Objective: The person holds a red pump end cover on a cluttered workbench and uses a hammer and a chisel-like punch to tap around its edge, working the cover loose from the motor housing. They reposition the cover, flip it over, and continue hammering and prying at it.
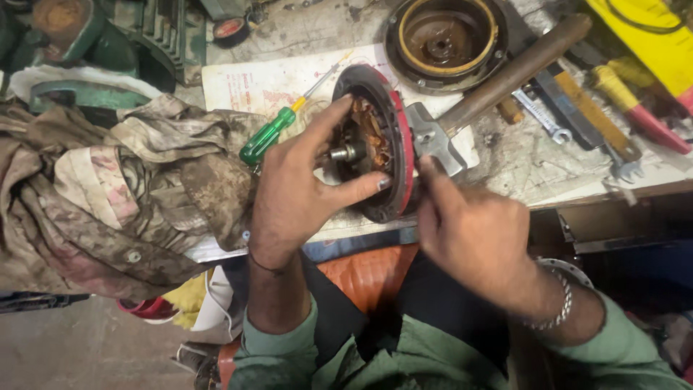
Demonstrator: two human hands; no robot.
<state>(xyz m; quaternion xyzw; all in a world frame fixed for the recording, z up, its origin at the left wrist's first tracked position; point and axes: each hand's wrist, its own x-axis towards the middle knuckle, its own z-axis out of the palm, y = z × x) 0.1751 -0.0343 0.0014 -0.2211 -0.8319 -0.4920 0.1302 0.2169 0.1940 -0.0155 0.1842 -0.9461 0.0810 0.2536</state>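
A cluttered grey surface [534, 170] fills the upper part of the frame. A heap of soiled, crumpled cloth [108, 195] is spread over its left side. In the lower middle, a green sleeved upper body is seen from above.

At the centre of the frame, a round motor part [375, 144] with a red rim is stood on edge upon a sheet of white paper [274, 83]; copper windings and a short steel shaft are visible in its open face. It is gripped by the left hand [296, 195], whose thumb is laid against the lower rim while the forefinger is curled over the top edge. The right hand [469, 231] is seen just right of the part, its fingers loosely closed and one fingertip pressed near the red rim; whether anything is held in it cannot be told.

A hammer [498, 83] with a wooden handle lies touching the part's right side, its metal head against the rim. A round rusty housing [444, 40] with a yellowish ring is set in the upper middle. A green-handled screwdriver [278, 126] lies on the paper, left of the part. Spanners and pliers [585, 115] are scattered at the upper right.
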